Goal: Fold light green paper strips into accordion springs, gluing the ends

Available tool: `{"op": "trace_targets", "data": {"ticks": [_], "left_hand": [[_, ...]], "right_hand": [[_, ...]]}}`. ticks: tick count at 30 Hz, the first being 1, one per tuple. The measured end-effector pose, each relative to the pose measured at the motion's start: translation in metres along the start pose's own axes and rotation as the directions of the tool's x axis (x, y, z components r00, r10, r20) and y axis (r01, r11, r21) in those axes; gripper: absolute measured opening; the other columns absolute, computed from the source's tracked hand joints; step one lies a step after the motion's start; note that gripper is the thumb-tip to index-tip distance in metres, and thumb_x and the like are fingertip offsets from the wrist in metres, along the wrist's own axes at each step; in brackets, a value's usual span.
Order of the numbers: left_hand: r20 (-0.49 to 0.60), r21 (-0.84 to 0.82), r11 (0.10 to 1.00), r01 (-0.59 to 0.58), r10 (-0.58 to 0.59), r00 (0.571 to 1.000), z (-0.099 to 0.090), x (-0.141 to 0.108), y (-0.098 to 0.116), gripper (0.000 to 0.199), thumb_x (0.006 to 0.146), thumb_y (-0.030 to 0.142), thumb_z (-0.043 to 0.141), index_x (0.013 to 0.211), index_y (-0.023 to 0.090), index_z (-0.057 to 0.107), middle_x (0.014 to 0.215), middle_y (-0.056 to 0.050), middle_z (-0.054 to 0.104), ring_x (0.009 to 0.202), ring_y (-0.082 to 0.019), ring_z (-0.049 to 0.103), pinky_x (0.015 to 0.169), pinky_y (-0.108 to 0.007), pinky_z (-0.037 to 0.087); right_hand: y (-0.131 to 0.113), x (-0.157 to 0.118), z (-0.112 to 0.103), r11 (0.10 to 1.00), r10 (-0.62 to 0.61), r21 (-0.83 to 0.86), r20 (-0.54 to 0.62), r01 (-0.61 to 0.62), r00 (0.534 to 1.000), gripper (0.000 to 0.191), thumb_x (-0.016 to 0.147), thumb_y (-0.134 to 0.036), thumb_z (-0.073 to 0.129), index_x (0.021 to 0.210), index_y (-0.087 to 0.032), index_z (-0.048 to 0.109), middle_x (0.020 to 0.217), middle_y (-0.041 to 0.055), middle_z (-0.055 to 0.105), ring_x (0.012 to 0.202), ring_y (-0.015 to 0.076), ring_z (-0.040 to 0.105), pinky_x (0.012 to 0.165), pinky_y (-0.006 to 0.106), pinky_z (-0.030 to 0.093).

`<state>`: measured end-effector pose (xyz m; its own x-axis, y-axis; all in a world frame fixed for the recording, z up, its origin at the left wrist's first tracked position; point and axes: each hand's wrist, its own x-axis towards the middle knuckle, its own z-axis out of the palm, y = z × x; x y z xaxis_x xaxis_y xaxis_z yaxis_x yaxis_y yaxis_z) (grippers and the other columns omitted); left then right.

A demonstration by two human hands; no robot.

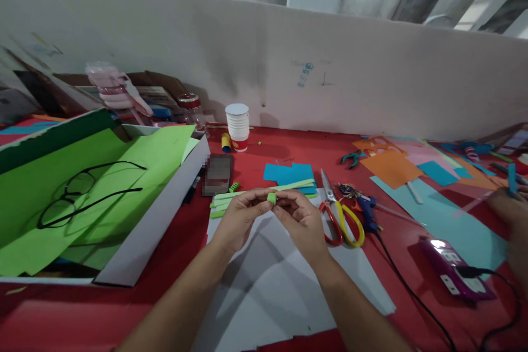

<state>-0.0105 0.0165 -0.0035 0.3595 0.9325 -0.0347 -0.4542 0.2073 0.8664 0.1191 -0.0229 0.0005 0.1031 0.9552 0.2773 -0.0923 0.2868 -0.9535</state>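
A small folded piece of green paper (271, 198) is pinched between the fingertips of my left hand (241, 217) and my right hand (300, 220). Both hands are closed on it above a white sheet (272, 286) on the red table. Behind my hands lie light green paper strips (223, 203) and blue paper pieces (289, 174). A small folded green coil (234, 187) rests beside a dark phone (218, 174). Scissors with red and yellow handles (340, 220) lie just right of my right hand.
At left, a white box (152, 231) holds green paper and glasses (74, 198). Paper cups (238, 126) stand at the back. A blue glue gun (368, 213), its cable and a purple power strip (456, 272) lie at right, near another person's hand (509, 203).
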Motion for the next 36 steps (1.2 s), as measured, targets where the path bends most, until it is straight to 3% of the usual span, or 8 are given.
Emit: {"op": "trace_targets", "data": {"ticks": [5, 9, 13, 17, 24, 29, 36], "left_hand": [[0.022, 0.008, 1.0, -0.021, 0.021, 1.0, 0.002, 0.0, -0.001, 0.02, 0.07, 0.024, 0.072, 0.088, 0.017, 0.071, 0.087, -0.005, 0.069, 0.08, -0.015, 0.06, 0.078, -0.027, 0.045], [0.108, 0.0, 0.998, 0.067, -0.067, 0.992, 0.0, -0.002, -0.002, 0.021, 0.074, 0.027, 0.068, 0.092, 0.017, 0.07, 0.087, -0.007, 0.069, 0.079, -0.016, 0.061, 0.077, -0.027, 0.045], [0.177, -0.069, 0.98, 0.189, -0.175, 0.969, -0.002, -0.003, -0.002, 0.023, 0.069, 0.027, 0.073, 0.089, 0.015, 0.071, 0.087, -0.009, 0.069, 0.079, -0.019, 0.063, 0.077, -0.03, 0.047], [0.151, -0.121, 0.969, 0.215, -0.196, 0.969, 0.0, -0.003, -0.003, 0.018, 0.063, 0.024, 0.078, 0.077, 0.016, 0.071, 0.081, -0.005, 0.067, 0.074, -0.016, 0.062, 0.076, -0.029, 0.048], [0.187, -0.179, 0.948, 0.262, -0.229, 0.955, 0.0, -0.003, -0.002, 0.029, 0.064, 0.019, 0.077, 0.092, 0.018, 0.069, 0.088, -0.004, 0.066, 0.074, -0.014, 0.061, 0.08, -0.032, 0.049], [0.092, -0.178, 0.962, 0.206, -0.192, 0.977, -0.001, 0.0, -0.004, 0.025, 0.064, 0.018, 0.077, 0.087, 0.015, 0.07, 0.086, -0.005, 0.066, 0.074, -0.013, 0.06, 0.074, -0.025, 0.049], [0.037, -0.228, 0.947, 0.226, -0.223, 0.974, 0.001, 0.001, -0.006, 0.021, 0.057, 0.014, 0.08, 0.073, 0.013, 0.068, 0.073, -0.001, 0.062, 0.065, -0.01, 0.058, 0.071, -0.024, 0.05]], "right_hand": [[0.0, -0.001, -0.002, 0.954, -0.134, -0.275, -0.029, 0.121, 0.991, 0.029, 0.074, -0.02, 0.066, 0.103, -0.027, 0.066, 0.099, 0.004, 0.052, 0.084, 0.0156, 0.056, 0.075, 0.031, 0.05], [0.002, 0.001, -0.007, 0.877, -0.209, -0.436, 0.038, 0.204, 0.977, 0.034, 0.074, -0.021, 0.068, 0.107, -0.031, 0.065, 0.102, 0.0042, 0.048, 0.095, 0.0186, 0.052, 0.083, 0.034, 0.048], [0.005, 0.005, -0.016, 0.845, -0.215, -0.458, 0.18, 0.275, 0.96, 0.037, 0.078, -0.014, 0.062, 0.108, -0.036, 0.065, 0.108, 0.0034, 0.049, 0.101, 0.0194, 0.052, 0.087, 0.036, 0.047], [0.007, 0.006, -0.021, 0.805, -0.247, -0.475, 0.279, 0.357, 0.928, 0.044, 0.083, -0.008, 0.052, 0.114, -0.037, 0.061, 0.104, 0.0033, 0.053, 0.102, 0.0194, 0.052, 0.089, 0.038, 0.046], [0.007, 0.005, -0.019, 0.804, -0.278, -0.466, 0.256, 0.37, 0.926, 0.039, 0.085, -0.011, 0.05, 0.114, -0.036, 0.062, 0.107, 0.0046, 0.05, 0.103, 0.0194, 0.052, 0.089, 0.038, 0.047], [0.006, 0.005, -0.016, 0.783, -0.236, -0.524, 0.25, 0.336, 0.939, 0.042, 0.084, -0.01, 0.051, 0.117, -0.034, 0.059, 0.113, 0.0054, 0.05, 0.107, 0.0208, 0.051, 0.093, 0.04, 0.045], [0.007, 0.003, -0.014, 0.766, -0.254, -0.524, 0.285, 0.372, 0.924, 0.038, 0.085, -0.01, 0.05, 0.113, -0.032, 0.062, 0.107, 0.0056, 0.055, 0.104, 0.0202, 0.053, 0.091, 0.038, 0.047]]}}
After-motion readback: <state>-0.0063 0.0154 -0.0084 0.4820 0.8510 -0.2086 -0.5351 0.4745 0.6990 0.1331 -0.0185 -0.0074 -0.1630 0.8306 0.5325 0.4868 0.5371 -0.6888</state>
